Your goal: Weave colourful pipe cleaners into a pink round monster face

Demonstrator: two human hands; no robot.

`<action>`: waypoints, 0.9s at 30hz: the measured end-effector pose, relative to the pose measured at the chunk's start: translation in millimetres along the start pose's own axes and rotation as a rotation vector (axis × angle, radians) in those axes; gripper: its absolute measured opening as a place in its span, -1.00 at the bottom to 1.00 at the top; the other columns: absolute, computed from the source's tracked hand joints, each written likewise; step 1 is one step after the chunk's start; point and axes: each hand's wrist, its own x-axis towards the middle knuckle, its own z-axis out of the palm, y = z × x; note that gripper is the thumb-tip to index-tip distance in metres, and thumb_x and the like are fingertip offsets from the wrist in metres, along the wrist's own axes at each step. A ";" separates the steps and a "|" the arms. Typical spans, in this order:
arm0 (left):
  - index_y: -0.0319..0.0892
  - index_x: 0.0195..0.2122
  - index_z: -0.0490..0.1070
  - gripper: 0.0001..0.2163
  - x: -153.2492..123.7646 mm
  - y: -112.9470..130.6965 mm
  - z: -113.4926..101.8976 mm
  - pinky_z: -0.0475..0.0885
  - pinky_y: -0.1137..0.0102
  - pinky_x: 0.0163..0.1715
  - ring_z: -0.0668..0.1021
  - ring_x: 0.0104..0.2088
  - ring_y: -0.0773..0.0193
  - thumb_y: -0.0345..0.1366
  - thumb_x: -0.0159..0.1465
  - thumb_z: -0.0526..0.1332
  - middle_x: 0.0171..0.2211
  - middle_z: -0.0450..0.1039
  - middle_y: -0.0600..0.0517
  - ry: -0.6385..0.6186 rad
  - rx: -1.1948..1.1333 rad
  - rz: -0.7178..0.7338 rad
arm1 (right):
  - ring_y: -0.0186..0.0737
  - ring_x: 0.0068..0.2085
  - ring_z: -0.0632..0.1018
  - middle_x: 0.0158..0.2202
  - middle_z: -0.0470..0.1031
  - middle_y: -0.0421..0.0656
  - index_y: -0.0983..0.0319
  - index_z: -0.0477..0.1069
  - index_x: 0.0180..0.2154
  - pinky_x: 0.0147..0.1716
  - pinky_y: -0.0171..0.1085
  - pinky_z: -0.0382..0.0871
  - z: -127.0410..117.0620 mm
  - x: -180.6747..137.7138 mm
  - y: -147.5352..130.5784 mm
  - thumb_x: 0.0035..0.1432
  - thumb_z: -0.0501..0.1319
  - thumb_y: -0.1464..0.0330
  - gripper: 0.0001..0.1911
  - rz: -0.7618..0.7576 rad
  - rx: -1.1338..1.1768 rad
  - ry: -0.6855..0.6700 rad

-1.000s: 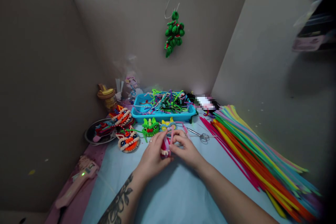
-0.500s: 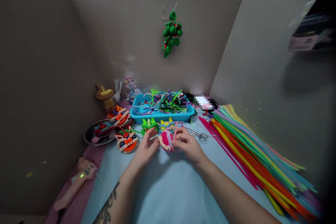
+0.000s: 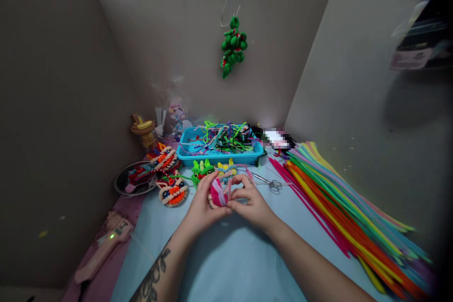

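Observation:
Both hands meet over the light blue table cover [image 3: 233, 264]. My left hand [image 3: 203, 207] curls round a small pink pipe-cleaner figure [image 3: 217, 195] with a pale looped edge. My right hand [image 3: 249, 200] pinches the same figure from the right, where a pink pipe-cleaner strand comes off it. Just behind the hands lie a green pipe-cleaner figure [image 3: 200, 170] and a blue-and-yellow one [image 3: 226, 168].
A turquoise tray [image 3: 219, 155] of pipe-cleaner scraps stands behind. Scissors [image 3: 271, 182] lie right of the hands, beside a long fan of coloured pipe cleaners [image 3: 347, 217]. Orange figures [image 3: 172, 192], a dark dish [image 3: 123, 184] and a glue gun [image 3: 106, 243] sit left. A green figure [image 3: 233, 47] hangs on the partition.
The pink figure has been turned in my hands from flat-facing to edge-on, and both hands have closed in round it again. Everything else on the table has stayed put.

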 end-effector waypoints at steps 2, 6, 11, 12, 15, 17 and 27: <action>-0.11 0.19 0.15 -0.22 0.2 -0.4 0.3 0.22 0.06 0.12 0.30 0.16 -0.06 -0.24 -0.06 0.43 0.14 0.21 -0.18 0.016 0.056 0.033 | -0.09 -0.03 0.40 -0.17 0.32 -0.12 0.20 0.48 -0.57 0.03 -0.08 0.22 0.0 0.4 -0.8 -0.03 0.29 0.42 -0.89 -0.002 -0.022 -0.004; -0.11 0.19 0.15 -0.27 0.4 -1.0 1.7 0.21 0.08 0.14 0.28 0.16 -0.02 -0.29 -0.02 0.39 0.12 0.21 -0.16 0.032 0.145 0.076 | -0.10 -0.06 0.40 -0.20 0.33 -0.13 0.20 0.46 -0.55 0.00 -0.08 0.23 0.0 1.2 -4.2 -0.06 0.27 0.46 -0.91 -0.002 -0.072 0.007; -0.10 0.20 0.09 -0.30 -0.9 -4.0 3.2 0.19 0.09 0.16 0.22 0.21 0.01 -0.41 0.02 0.31 0.16 0.14 -0.16 0.040 0.247 0.146 | -0.13 -0.10 0.41 -0.24 0.33 -0.15 0.20 0.43 -0.55 -0.02 -0.08 0.23 -0.7 2.3 -5.4 -0.10 0.26 0.49 -0.90 0.024 -0.093 0.005; -0.09 0.21 0.06 -0.29 -1.3 -4.5 3.5 0.19 0.09 0.16 0.21 0.22 0.01 -0.42 0.03 0.29 0.17 0.12 -0.16 0.042 0.260 0.149 | -0.13 -0.11 0.41 -0.25 0.33 -0.16 0.20 0.42 -0.55 -0.03 -0.09 0.24 -0.7 2.5 -4.5 -0.10 0.26 0.49 -0.90 0.025 -0.081 0.006; -0.06 0.23 0.01 -0.26 -3.1 -4.8 4.6 0.21 0.07 0.15 0.21 0.22 0.01 -0.46 0.03 0.27 0.21 0.04 -0.17 0.045 0.296 0.141 | -0.16 -0.14 0.42 -0.28 0.36 -0.17 0.20 0.42 -0.56 -0.05 -0.12 0.25 0.3 3.5 -0.7 -0.07 0.25 0.47 -0.91 0.041 -0.012 -0.009; -0.04 0.24 0.00 -0.24 -4.4 -4.6 5.6 0.23 0.06 0.13 0.22 0.22 -0.02 -0.48 0.02 0.26 0.23 0.00 -0.18 0.043 0.325 0.135 | -0.17 -0.17 0.43 -0.30 0.37 -0.17 0.21 0.42 -0.57 -0.07 -0.16 0.28 2.3 4.0 2.1 -0.06 0.25 0.44 -0.91 0.087 0.077 -0.039; -0.04 0.21 0.08 -0.29 -3.9 -8.1 8.6 0.26 0.09 0.12 0.26 0.20 0.00 -0.49 0.02 0.26 0.22 0.05 -0.15 0.114 0.309 0.143 | -0.14 -0.25 0.47 -0.35 0.40 -0.15 0.26 0.50 -0.57 -0.18 -0.18 0.32 5.9 3.8 4.4 -0.07 0.31 0.21 -0.76 0.348 0.311 -0.114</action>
